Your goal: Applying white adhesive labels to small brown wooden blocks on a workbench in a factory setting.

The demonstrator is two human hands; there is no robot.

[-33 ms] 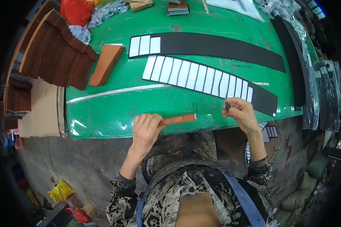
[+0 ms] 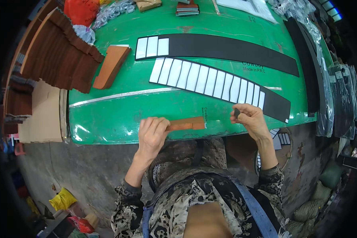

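Note:
My left hand (image 2: 151, 134) is closed round one end of a brown wooden-looking piece (image 2: 184, 123), whose other end points right over the table's near edge. Between the thumb and fingertips of my right hand (image 2: 254, 121) is a small dark flat piece (image 2: 237, 113). Just beyond that hand lies a curved black strip (image 2: 277, 106) covered for most of its length with white rectangles (image 2: 213, 82). Behind it rests a second black strip (image 2: 226, 46) with white rectangles only at its left end. A similar brown piece (image 2: 112, 67) lies farther left.
The green-topped table (image 2: 111, 115) spans the front. At left rise stacked brown pieces (image 2: 59, 57) beside cardboard (image 2: 47, 113). More black strips (image 2: 305, 63) lie along the right edge. Small stacked pieces (image 2: 187, 10), a red bag (image 2: 81, 12) and clear plastic stand at the back.
The brown piece in my left hand has turned a little, showing more of its side face. My right hand has shifted very slightly, still pinching the dark piece.

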